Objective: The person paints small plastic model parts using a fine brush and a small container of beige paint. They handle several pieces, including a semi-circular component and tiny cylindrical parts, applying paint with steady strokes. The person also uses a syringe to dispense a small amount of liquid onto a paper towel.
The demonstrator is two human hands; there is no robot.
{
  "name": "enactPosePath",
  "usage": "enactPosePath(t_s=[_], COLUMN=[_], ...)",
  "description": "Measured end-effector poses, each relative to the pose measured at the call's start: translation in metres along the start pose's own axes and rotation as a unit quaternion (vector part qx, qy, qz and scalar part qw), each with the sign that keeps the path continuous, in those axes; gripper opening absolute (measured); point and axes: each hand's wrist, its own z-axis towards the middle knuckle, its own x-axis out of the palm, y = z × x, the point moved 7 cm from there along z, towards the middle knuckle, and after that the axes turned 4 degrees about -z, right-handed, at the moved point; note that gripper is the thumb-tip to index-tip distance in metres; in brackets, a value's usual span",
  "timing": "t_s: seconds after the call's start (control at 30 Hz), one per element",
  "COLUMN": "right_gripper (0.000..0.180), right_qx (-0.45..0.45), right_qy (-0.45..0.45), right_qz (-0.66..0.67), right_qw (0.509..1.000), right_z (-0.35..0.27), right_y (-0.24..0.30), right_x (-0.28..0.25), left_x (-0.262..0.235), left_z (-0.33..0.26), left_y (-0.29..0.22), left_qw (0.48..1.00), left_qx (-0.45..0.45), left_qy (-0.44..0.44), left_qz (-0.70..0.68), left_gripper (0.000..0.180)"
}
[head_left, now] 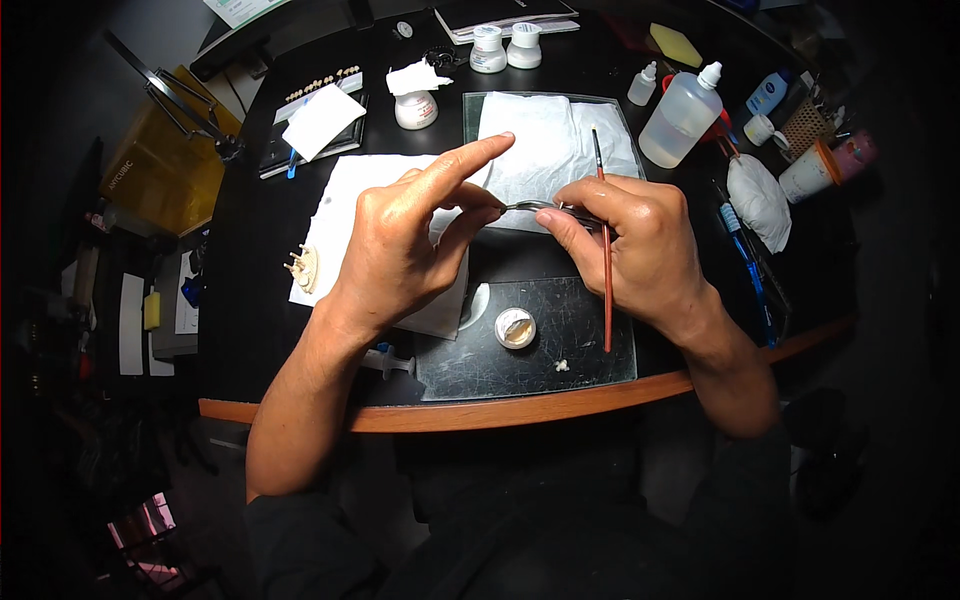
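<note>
In front of me my right hand (640, 235) is closed round a curved metal instrument (530, 205) that looks like tweezers or forceps. The same hand also carries a thin paintbrush (607, 285) with a red-brown handle, its bristles pointing away from me. At the instrument's tip, the thumb and a finger of my left hand (405, 235) pinch together, while its index finger stretches out. Whatever else may lie in that pinch is hidden. Below the hands, an open round jar (515, 328) of pale material stands on a scratched glass plate (470, 365). A small whitish piece (562, 366) lies to its right.
A dental model (302, 268) rests on white paper at left, near a syringe (388, 361). Folded tissue (530, 130) covers another glass plate. Behind stand white jars (488, 50); at right are a clear squeeze bottle (682, 115), a cup (808, 172) and a blue pen-like tool (750, 265).
</note>
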Motion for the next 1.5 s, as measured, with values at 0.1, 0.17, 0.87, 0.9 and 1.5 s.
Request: enactPosePath(t_s=[0.1, 0.17, 0.87, 0.9, 1.5], right_gripper=[0.018, 0.019, 0.035, 0.034, 0.038], right_qx=[0.011, 0.015, 0.029, 0.026, 0.207], right_qy=[0.008, 0.009, 0.008, 0.002, 0.021], right_qz=[-0.002, 0.006, 0.019, 0.024, 0.403], right_qw=[1.0, 1.0, 0.999, 0.999, 0.891], right_z=[-0.001, 0.0, -0.001, -0.001, -0.006], right_y=[0.0, 0.001, 0.005, 0.004, -0.003], right_x=[-0.001, -0.001, -0.002, -0.002, 0.019], left_x=[0.001, 0.001, -0.001, -0.001, 0.009], left_z=[0.0, 0.0, -0.003, -0.003, -0.005], left_y=[-0.001, -0.002, -0.002, -0.001, 0.008], left_qw=[1.0, 1.0, 0.999, 0.999, 0.96], left_qx=[0.002, 0.001, 0.004, 0.007, -0.14], left_qy=[0.006, 0.012, -0.007, -0.011, -0.074], left_qz=[0.013, 0.022, 0.039, 0.036, -0.231], left_gripper=[0.068, 0.068, 0.071, 0.072, 0.016])
